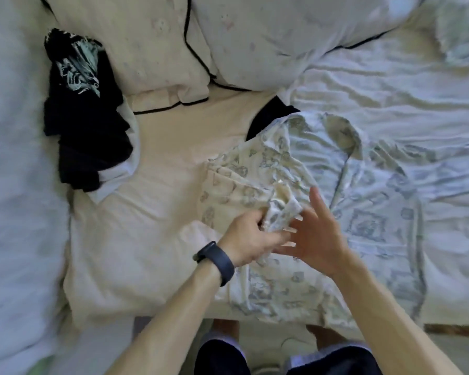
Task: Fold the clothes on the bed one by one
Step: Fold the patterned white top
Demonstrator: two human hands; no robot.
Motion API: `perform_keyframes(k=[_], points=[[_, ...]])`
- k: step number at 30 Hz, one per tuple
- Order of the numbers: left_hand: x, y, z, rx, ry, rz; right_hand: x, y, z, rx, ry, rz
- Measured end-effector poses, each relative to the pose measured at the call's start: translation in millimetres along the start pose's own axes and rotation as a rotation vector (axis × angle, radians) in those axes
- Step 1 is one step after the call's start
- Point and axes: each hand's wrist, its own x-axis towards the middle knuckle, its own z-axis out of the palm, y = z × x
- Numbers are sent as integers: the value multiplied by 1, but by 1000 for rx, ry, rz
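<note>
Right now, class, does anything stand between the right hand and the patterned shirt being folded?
Nothing visible does. The open right hand is directly over the patterned shirt, beside the left hand gripping its bunched fabric.

The bed [160, 158] bears a patterned shirt [363, 212], dark clothes [84, 117] and pillows [152, 50].

Both forearms are bare along their visible length, the wrist of the left hand [248, 236] carries a dark wristband [214, 262] with a smooth flat strap and a thicker rectangular body, and the upper legs are covered by dark shorts [220, 358] with a paler band along each hem.
</note>
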Motion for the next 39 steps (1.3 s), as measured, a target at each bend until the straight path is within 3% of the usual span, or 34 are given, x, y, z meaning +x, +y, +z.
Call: perform_keyframes(k=[2,6,7,9,11,14,18,20,22,26,27,30,34,39], points=[[11,23,65,21,-180,13,-38,-9,-54,-24,48,-22],[22,51,155,-142,-473,-43,-85,-14,-166,16,297,-45],[24,52,171,-167,-450,-67,-92,-12,-193,34,376,-46],[34,41,200,-109,-224,-62,-100,-7,-242,62,517,-26],[45,20,215,154,66,-105,-103,3,-278,32,604,45],[52,-7,214,609,234,-231,-88,27,-308,-220,583,171],[58,-35,192,913,216,-365,-71,49,-306,-633,705,112],[61,-43,182,961,195,-372,-70,53,-299,-688,762,109],[64,-46,176,986,194,-348,-69,56,-294,-636,816,80],[71,-53,172,1014,196,-314,-74,74,-305,3,756,64],[71,-54,172,1017,191,-314,-78,82,-310,52,805,93],[72,-56,170,1016,172,-315,-91,111,-327,-90,1067,131],[75,-55,167,1037,146,-309,-97,107,-302,-231,964,51],[76,-55,165,1001,148,-292,-89,103,-290,-218,993,16]])
